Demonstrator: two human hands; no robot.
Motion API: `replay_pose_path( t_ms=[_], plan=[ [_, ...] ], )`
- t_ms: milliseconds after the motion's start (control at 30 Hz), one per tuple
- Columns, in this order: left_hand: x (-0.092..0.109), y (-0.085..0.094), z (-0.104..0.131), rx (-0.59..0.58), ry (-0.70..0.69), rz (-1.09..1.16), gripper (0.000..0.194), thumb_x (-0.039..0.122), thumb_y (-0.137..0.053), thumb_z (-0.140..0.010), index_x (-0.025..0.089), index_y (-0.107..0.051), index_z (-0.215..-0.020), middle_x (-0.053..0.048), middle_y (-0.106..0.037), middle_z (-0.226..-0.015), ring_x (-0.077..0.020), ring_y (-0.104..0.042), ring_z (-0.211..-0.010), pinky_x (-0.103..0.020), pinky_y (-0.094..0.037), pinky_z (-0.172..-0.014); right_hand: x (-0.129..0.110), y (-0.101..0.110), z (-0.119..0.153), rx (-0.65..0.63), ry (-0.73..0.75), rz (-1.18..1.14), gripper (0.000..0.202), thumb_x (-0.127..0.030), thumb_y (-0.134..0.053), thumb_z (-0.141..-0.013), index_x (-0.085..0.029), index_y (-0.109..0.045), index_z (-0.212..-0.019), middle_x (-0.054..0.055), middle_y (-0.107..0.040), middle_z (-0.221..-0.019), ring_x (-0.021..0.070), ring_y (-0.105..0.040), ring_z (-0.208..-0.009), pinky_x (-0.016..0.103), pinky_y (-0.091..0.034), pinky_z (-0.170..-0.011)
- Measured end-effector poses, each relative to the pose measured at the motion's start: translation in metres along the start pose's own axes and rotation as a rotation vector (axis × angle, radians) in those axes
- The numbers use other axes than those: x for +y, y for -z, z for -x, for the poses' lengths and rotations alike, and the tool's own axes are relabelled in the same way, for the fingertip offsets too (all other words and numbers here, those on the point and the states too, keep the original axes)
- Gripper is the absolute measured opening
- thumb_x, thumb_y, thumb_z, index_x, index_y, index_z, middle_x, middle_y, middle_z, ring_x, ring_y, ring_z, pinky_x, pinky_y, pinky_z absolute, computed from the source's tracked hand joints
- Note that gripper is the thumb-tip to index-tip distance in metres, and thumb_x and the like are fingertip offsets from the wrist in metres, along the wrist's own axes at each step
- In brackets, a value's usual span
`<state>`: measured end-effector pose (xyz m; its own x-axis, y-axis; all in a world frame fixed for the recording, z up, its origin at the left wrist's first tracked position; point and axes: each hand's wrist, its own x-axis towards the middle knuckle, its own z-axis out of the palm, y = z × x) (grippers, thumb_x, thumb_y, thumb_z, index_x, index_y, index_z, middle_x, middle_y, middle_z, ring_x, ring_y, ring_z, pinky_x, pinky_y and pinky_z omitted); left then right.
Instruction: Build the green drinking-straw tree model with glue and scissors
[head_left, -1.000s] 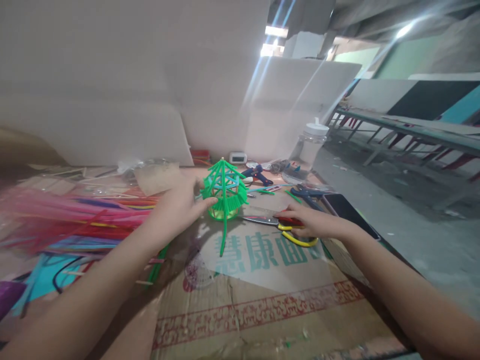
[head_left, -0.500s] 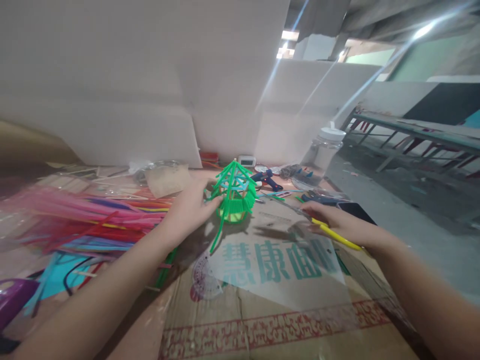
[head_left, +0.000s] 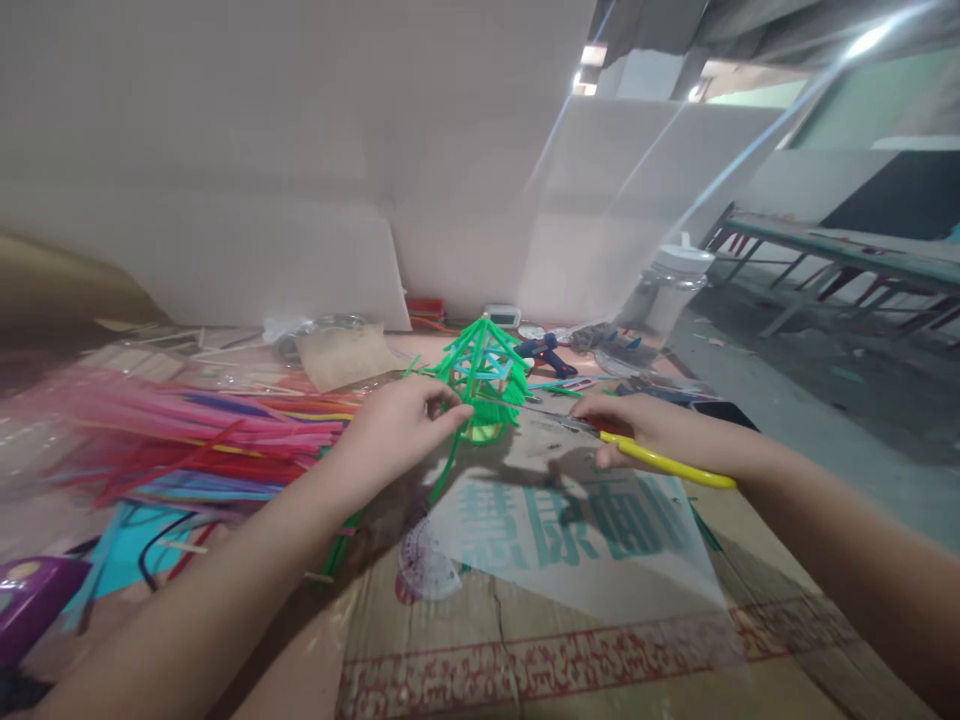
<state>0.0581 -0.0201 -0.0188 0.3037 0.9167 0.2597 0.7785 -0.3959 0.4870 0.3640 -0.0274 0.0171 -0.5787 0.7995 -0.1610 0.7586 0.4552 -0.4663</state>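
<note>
Green model (head_left: 499, 412), left grip (head_left: 405, 422) pinching its side, right grip (head_left: 637, 420) clasping scissors (head_left: 667, 463), teal lettering (head_left: 555, 535) 慧康面

The green fuzzy model (head_left: 501, 412) stands upright — peaked roof, skirted tier (one long strand trailing toward the near left) — while yellow-handled scissors (head_left: 660, 462) point left, blades close to it.

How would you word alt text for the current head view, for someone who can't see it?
A person's right hand holds yellow-handled scissors, blades pointing toward a green model with a pointed top, where the left hand is. Brightly coloured strips lie heaped on the left; a clear protractor lies over printed cardboard in front.
</note>
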Motion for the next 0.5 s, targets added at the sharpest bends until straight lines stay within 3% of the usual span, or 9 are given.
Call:
replay_pose_path(
  t_ms=[200, 500],
  plan=[
    [-0.005, -0.003, -0.004, -0.080, 0.014, 0.143, 0.029, 0.043, -0.055, -0.086, 0.020, -0.073, -0.081, 0.000, -0.069, -0.073, -0.0165, -0.059, -0.065, -0.027, -0.037, -0.059, 0.006, -0.002, -0.006, 0.018, 0.013, 0.024, 0.042, -0.058, -0.060, -0.082, -0.023, -0.064, -0.103, 0.005, -0.065, -0.090, 0.0229, -0.058, -0.080, 0.031, -0.045, -0.068],
    [-0.004, -0.009, -0.003, -0.042, 0.045, 0.171, 0.027, 0.044, -0.059, -0.084, 0.023, -0.076, -0.083, 0.001, -0.072, -0.077, -0.0172, -0.061, -0.070, -0.028, -0.036, -0.061, 0.005, -0.003, -0.016, 0.053, 0.027, -0.011, 0.047, -0.060, -0.062, -0.080, -0.021, -0.066, -0.107, 0.005, -0.065, -0.089, 0.0225, -0.056, -0.080, 0.031, -0.043, -0.069]
  ],
)
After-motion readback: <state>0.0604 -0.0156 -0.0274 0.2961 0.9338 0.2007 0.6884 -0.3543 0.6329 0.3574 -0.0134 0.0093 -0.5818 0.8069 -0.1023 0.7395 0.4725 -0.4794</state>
